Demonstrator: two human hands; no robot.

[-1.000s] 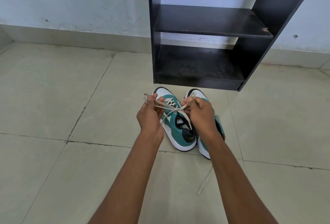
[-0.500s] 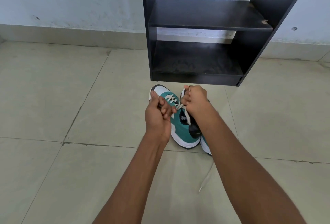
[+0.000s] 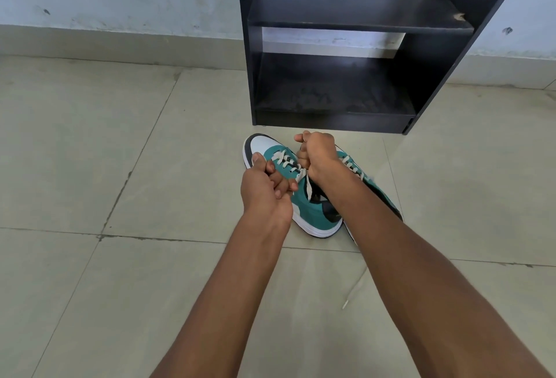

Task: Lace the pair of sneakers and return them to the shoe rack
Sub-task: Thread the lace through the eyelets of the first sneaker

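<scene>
In the middle of the frame, two teal and white sneakers are standing side by side on the tiled floor (image 3: 150, 287), toes pointing up toward the dark shoe rack (image 3: 427, 55) in the upper right. They are sitting just in front of the rack, probably so that the return is short once the lacing is done.

The left hand (image 3: 264, 188) is hovering over the left sneaker (image 3: 313, 212), its fingers curled narrow; they seem to be pinching one end of the white lace (image 3: 284, 158), though that end is hidden inside the grip and I cannot tell for sure. The right hand (image 3: 316, 155) is making a closed fist above the gap between the shoes, and a strip of lace is coming out under it, so it is holding the other end. I judge the two hands are pulling the ends tight for a knot.

The right sneaker (image 3: 379, 191) is lying mostly under the right forearm. A loose lace end (image 3: 353, 290) is trailing from it onto the floor at the lower right, so this shoe probably is waiting for its turn.

Counting: two sneakers, two hands, one rack with two visible shelves, both bare.
</scene>
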